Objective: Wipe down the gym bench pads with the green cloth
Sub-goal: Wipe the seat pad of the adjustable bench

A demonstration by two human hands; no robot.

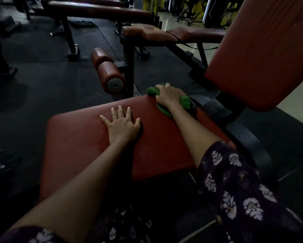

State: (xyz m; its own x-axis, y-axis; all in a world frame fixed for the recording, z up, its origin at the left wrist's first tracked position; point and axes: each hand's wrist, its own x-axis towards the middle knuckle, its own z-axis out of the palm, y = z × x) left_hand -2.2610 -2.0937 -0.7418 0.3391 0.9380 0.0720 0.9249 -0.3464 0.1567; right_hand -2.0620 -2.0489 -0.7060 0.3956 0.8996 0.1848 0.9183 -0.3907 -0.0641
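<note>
While the left hand (122, 125) is pressed flat as a brace, the cloth (166, 100) is gripped in the right hand (167, 97) at the seat pad's (87, 137) far corner.

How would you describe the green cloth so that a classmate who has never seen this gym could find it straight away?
Start at the big red seat pad in the foreground and go to its far corner, below the tilted back pad. There the right hand grips the green cloth, bunched on the pad. It is the only bright green thing among red pads and black frames.
</note>
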